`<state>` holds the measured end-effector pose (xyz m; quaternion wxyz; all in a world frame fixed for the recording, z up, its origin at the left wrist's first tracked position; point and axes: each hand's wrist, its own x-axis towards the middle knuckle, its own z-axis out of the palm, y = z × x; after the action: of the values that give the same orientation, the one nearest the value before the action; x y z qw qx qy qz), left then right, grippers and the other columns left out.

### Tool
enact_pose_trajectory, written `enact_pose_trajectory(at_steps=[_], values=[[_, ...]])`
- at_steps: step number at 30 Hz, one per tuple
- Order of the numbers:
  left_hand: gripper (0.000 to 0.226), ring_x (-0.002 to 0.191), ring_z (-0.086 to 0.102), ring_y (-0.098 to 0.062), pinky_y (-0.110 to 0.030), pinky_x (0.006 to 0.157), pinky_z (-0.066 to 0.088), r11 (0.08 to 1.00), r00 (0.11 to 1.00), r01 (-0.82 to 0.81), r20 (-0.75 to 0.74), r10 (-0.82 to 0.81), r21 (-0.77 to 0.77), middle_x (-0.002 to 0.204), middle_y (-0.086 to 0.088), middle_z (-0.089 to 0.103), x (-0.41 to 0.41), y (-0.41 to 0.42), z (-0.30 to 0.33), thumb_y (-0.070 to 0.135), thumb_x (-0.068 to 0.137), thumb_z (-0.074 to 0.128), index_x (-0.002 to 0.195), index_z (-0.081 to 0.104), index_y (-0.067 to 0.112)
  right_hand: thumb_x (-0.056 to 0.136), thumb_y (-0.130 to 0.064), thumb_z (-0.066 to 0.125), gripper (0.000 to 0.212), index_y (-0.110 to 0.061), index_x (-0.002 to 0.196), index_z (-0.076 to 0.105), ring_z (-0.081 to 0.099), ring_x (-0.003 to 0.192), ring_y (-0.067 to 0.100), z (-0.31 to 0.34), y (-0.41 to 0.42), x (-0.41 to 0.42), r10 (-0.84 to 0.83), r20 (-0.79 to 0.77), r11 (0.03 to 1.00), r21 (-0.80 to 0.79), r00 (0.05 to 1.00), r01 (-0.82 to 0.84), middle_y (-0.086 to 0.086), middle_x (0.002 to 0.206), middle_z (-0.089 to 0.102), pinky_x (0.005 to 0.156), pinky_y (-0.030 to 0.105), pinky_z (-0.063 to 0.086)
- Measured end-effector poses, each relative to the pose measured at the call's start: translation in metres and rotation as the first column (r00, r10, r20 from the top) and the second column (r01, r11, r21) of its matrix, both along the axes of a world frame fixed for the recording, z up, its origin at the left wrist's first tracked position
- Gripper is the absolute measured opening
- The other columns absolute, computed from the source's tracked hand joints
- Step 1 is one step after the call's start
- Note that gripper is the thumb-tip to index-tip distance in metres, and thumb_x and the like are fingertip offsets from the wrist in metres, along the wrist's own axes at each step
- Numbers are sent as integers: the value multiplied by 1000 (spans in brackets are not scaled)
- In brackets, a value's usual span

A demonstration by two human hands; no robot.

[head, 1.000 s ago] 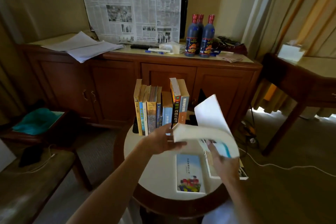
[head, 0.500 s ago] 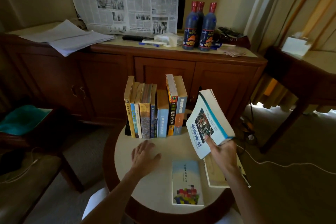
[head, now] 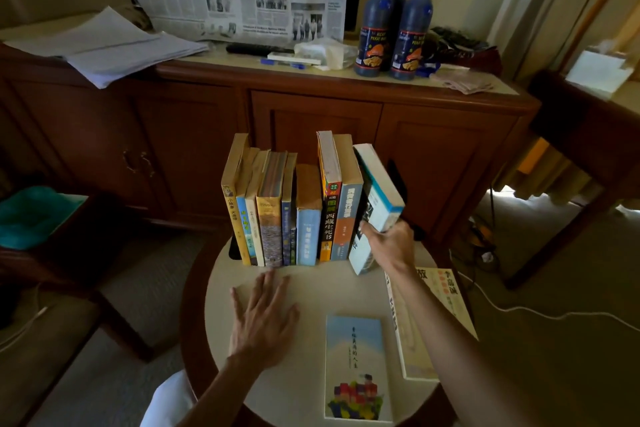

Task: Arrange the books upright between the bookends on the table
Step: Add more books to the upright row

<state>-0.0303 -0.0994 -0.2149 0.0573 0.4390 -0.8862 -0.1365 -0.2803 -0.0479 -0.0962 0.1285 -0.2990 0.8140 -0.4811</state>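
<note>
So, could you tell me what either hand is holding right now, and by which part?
The right hand grips the tilted white, blue-edged paperback book by its lower near edge. The left hand rests flat on the round table, holding nothing.

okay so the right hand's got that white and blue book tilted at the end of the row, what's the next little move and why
Probably tip the white and blue book upright and press it flush against the row of standing books. The right hand grips its lower edge while it leans, top towards the row and bottom angled out on the table.
</note>
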Motion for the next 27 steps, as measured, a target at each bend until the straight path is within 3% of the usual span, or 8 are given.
enact_pose_trajectory(at_steps=[5,9,13,20,23,27], values=[[69,148,-24,-14,-59,116,-18,1000,1000,0,-12,0,2,161,7,-24,0,-1,0,70,91,6,150,-16,41,88,-22,71,37,-9,120,58,65,85,9,-4,0,-9,266,225,947,121,937,-298,6,109,68,64,22,54],[74,149,-22,-11,-58,117,-19,1000,999,-4,-35,4,2,162,9,-20,0,0,0,76,86,-4,151,-11,41,92,-23,68,50,-13,136,50,60,112,15,-10,3,-17,431,206,840,265,878,-474,3,130,62,85,24,49],[75,146,-28,-8,-56,116,-21,1000,1000,-8,-11,8,-10,161,10,-24,0,0,0,77,82,-12,149,-17,43,90,-30,70,51,-15,135,52,57,108,9,-6,-6,-22,462,188,823,274,867,-498,-3,123,62,76,18,44],[68,147,-25,-9,-53,116,-23,1000,1000,-17,-12,17,-3,161,11,-22,-1,-2,-1,71,93,7,153,-8,44,75,-31,84,56,-15,121,58,65,101,10,-21,-17,-31,407,170,871,222,897,-438,-7,103,65,66,10,47],[66,146,-27,-7,-52,114,-26,1000,1000,-28,-5,28,3,160,13,-24,-2,-2,2,70,91,4,151,-11,47,75,-35,83,49,-18,112,55,61,88,4,-28,-19,-29,359,141,898,217,923,-382,-12,97,59,62,11,48],[64,145,-29,-6,-52,113,-28,999,999,-33,2,33,2,160,13,-24,-1,-1,2,69,94,8,151,-12,48,74,-40,83,59,-13,120,58,66,95,11,-33,-22,-29,355,147,906,190,923,-379,-4,109,65,73,23,55]])
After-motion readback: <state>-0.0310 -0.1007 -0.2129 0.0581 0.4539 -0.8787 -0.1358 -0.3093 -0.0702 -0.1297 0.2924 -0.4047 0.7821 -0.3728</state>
